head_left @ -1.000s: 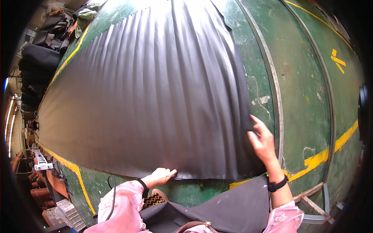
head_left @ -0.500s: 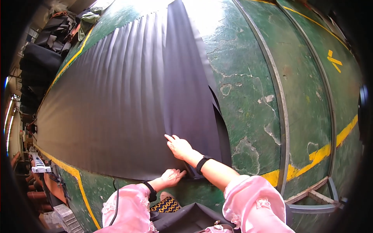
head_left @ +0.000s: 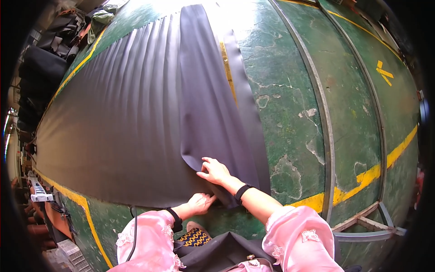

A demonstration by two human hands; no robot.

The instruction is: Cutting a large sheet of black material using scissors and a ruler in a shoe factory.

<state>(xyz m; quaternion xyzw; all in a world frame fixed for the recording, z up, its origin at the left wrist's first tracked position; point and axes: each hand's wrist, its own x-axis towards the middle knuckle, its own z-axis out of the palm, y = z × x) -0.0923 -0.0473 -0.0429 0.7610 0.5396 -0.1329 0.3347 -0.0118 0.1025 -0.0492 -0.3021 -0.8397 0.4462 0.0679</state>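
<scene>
A wide sheet of black, leather-like material (head_left: 113,136) covers the floor in front of me, rippled toward its far end. Along its right side a long strip (head_left: 204,90) of the same material is folded over to the left. My right hand (head_left: 216,174) rests on the near part of this strip, at its left edge, with thumb and fingers apart. Below it, my left hand (head_left: 199,204) is closed at the sheet's near edge, fingertips against the material beside the fold. Part of what its fingers grip is hidden.
A metal frame with long rails (head_left: 322,104) lies on the green floor (head_left: 283,136) to the right. Dark material is heaped (head_left: 43,68) at the far left. Yellow lines (head_left: 369,179) mark the floor. A cable (head_left: 134,231) hangs by my left sleeve.
The folded strip has shifted left, and its near left edge has a larger curl. A gap showing a yellow line has opened on its right. My right hand's fingers have bent more.
</scene>
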